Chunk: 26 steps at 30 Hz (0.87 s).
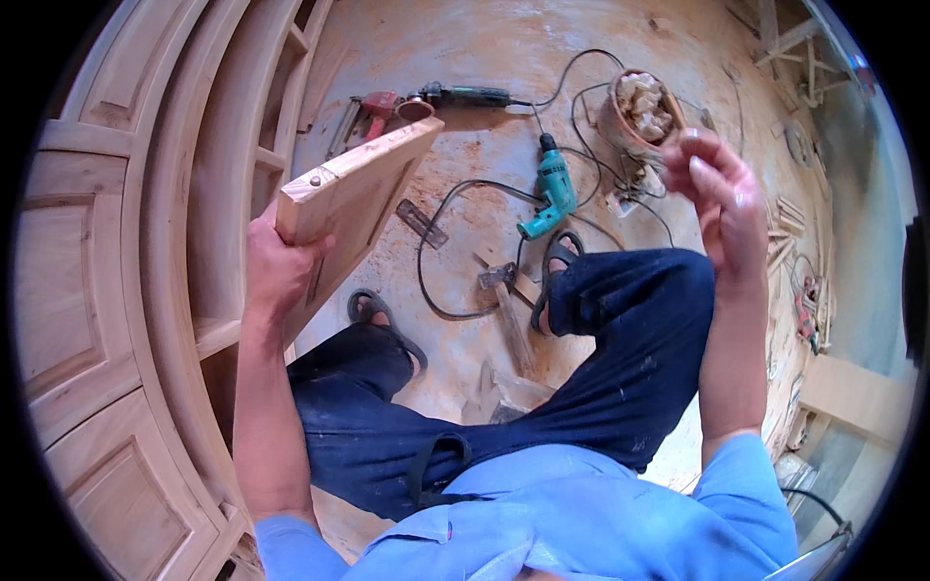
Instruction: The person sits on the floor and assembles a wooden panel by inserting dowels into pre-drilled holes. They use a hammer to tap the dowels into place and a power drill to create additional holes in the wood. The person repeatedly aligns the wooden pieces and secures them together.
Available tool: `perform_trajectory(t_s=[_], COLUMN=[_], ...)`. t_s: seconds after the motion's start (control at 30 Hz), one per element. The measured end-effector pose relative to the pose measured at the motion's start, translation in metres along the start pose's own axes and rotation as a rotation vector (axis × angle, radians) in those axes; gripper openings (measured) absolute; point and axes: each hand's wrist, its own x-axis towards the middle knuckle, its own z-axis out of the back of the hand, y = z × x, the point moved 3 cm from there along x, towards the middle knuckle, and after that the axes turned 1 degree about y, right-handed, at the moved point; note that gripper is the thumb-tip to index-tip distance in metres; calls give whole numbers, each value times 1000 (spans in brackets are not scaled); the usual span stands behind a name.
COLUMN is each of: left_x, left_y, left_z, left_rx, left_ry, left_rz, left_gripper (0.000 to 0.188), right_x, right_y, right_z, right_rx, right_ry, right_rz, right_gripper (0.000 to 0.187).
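Note:
My left hand [281, 257] is closed round the near end of a wooden panel door [363, 194], held up and tilted beside the cabinet. A small round dark spot shows on the door's pale end edge. My right hand [715, 194] is raised above my right knee with its fingers bent in and the thumb close to them. Whatever lies between those fingers, if anything, is too small to make out. In the picture it is nearest a round pot [620, 121] with crumpled pale material in it.
A large wooden cabinet [218, 174] stands at my left. On the dusty floor lie a teal power drill [554, 189], a dark angle grinder [470, 96], a red tool [378, 108], a hammer [509, 310], and looping cords. Wood strips [790, 218] lie at the right.

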Motion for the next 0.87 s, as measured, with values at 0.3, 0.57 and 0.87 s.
perform_trajectory(t_s=[0.3, 0.57, 0.87], left_x=[45, 67, 23], left_y=[10, 51, -35], left_z=[2, -2, 50], left_rx=[31, 222, 302], left_ry=[-89, -135, -246], left_rz=[296, 313, 122], left_gripper=[43, 40, 39], right_x=[33, 66, 7], right_y=[-32, -60, -161], right_z=[-72, -123, -48], right_rx=[-853, -722, -916], right_ry=[74, 476, 493], right_rz=[73, -408, -461], right_gripper=[33, 31, 37])
